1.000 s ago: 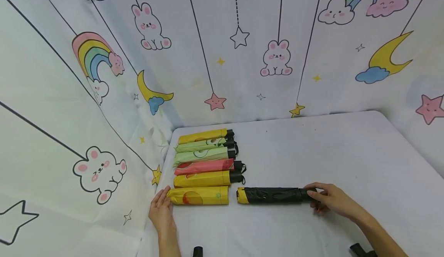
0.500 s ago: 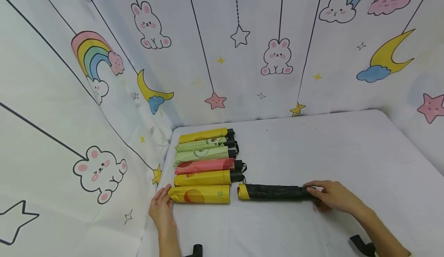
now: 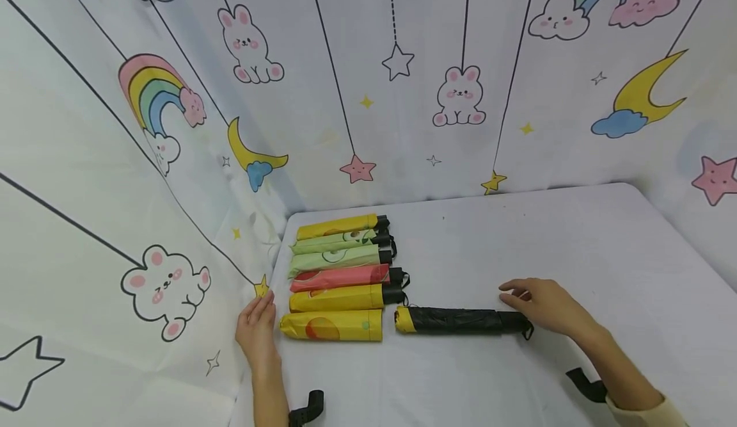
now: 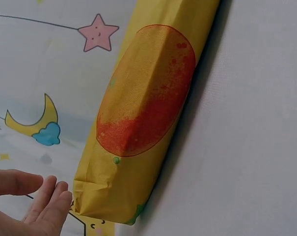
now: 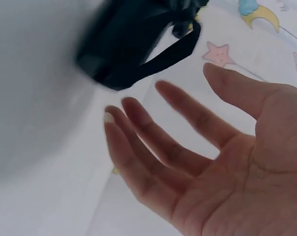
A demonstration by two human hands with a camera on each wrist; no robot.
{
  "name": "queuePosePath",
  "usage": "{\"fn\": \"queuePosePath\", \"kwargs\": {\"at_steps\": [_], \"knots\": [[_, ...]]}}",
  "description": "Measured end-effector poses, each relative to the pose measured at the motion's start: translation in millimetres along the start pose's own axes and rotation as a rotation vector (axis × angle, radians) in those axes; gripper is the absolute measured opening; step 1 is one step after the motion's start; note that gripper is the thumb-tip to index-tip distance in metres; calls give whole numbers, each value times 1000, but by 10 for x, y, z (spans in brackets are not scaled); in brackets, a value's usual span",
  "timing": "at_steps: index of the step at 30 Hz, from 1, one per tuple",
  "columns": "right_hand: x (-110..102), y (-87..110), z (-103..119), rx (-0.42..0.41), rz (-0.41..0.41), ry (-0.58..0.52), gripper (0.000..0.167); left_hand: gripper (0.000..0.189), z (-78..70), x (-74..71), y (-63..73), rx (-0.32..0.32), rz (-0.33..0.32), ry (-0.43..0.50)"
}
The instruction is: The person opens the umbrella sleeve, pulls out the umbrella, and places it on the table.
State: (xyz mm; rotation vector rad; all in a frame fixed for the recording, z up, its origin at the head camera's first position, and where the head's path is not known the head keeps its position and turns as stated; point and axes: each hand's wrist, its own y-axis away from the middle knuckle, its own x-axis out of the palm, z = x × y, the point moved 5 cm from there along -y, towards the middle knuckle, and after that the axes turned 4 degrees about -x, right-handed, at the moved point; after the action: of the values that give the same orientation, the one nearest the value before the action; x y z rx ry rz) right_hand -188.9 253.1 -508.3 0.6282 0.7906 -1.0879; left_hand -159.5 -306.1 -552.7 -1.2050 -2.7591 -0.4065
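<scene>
A yellow umbrella sleeve (image 3: pixel 334 326) with an orange fruit print lies flat at the front of the row. To its right lies a folded black umbrella (image 3: pixel 460 321) with a yellow end and a wrist strap (image 5: pixel 168 61), apart from the sleeve. My left hand (image 3: pixel 257 331) is just left of the sleeve's closed end, holding nothing, its fingers loosely bent. Just above the black umbrella's handle end hovers my right hand (image 3: pixel 547 305). In the right wrist view its fingers (image 5: pixel 173 147) are spread and relaxed, away from the handle.
Behind the sleeve lie several sleeved umbrellas in a row, among them a yellow one (image 3: pixel 336 297), a red one (image 3: pixel 340 278) and a green one (image 3: pixel 334 259). The white table (image 3: pixel 518 248) meets a printed cloth (image 3: pixel 403 139) at the back and left.
My right hand has let go of the black umbrella's handle and lifted up. The left hand has drawn away leftward from the sleeve's end. Earlier, the black umbrella shifted slightly away from me.
</scene>
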Motion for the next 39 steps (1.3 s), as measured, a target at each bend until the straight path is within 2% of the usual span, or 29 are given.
{"fn": "queuePosePath", "kwargs": {"at_steps": [5, 12, 18, 23, 31, 39], "knots": [[-28, -142, 188, -41, -66, -40, 45, 43, -52, 102, 9, 32, 36, -23], [1, -359, 394, -62, -121, -78, 42, 41, -29, 207, -1, 33, 75, -93], [165, -524, 564, -74, -82, -126, 39, 41, -19, 231, -23, 38, 70, -119], [266, -638, 681, -72, -66, -137, 34, 43, -16, 267, -27, 14, 80, -142], [340, -821, 893, -70, -51, -157, 34, 45, 106, 250, -87, -12, 62, -122], [494, -956, 1002, -62, -24, -168, 34, 44, 138, 274, -74, -19, 72, -123]]}}
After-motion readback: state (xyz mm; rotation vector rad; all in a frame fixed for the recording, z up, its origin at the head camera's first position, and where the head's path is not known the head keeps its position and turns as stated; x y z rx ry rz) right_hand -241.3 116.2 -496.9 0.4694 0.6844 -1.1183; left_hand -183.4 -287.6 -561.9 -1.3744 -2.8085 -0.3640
